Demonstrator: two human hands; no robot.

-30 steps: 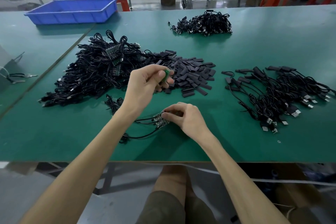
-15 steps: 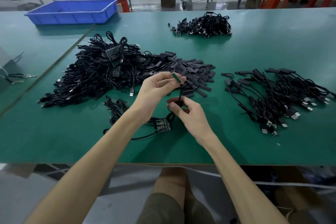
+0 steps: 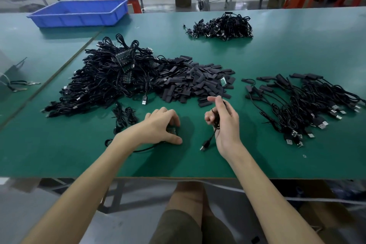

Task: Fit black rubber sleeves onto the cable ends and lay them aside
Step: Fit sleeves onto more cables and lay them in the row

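My right hand (image 3: 224,123) holds one black cable (image 3: 216,120) above the green table (image 3: 277,154). The cable's small green board end (image 3: 223,81) sticks up over the sleeve pile, and its USB plug (image 3: 204,147) hangs down by the wrist. My left hand (image 3: 163,128) rests low on the table, fingers curled over a cluster of small boards (image 3: 172,130) with cables trailing from it. A heap of flat black rubber sleeves (image 3: 190,83) lies just beyond both hands. Sleeved cables (image 3: 309,103) lie in a spread at the right.
A big tangle of unsleeved cables (image 3: 103,83) fills the left middle. Another cable bundle (image 3: 221,27) sits at the back. A blue plastic tray (image 3: 79,13) stands at the far left. Keys (image 3: 21,86) lie at the left edge. The table's front edge runs just below my forearms.
My left hand let go of the green board end and dropped to the boards on the table. My right hand lifted the cable and moved right.
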